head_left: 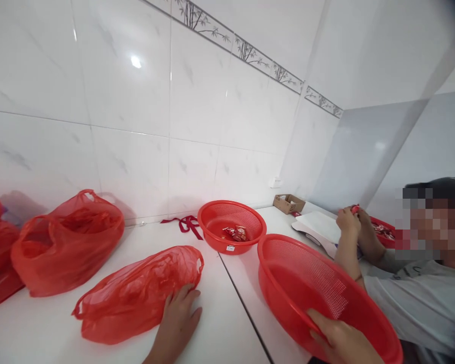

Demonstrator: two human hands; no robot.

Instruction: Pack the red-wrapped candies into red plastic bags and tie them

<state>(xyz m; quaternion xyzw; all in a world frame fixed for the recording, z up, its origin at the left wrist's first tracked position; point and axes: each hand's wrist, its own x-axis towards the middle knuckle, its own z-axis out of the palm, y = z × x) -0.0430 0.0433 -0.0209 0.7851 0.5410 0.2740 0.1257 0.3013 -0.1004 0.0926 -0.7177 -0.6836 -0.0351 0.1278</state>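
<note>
My left hand (181,318) rests with its fingers spread against the near side of a red plastic bag (132,293) lying on the white table. The bag's handle loops show at both ends. My right hand (339,336) is closed round the rim of a large red plastic colander (299,288), thumb inside. That colander is tilted, and I see nothing in it. Just behind it stands a second red colander (212,235) with a few small red wrapped packets (235,233) in the bottom.
Fuller red bags (72,253) stand at the left by the tiled wall. A dark red ribbon (184,222), a small cardboard box (288,203) and a white scale-like device (318,227) lie farther back. On the right a co-worker (420,298) holds something small and red near another colander.
</note>
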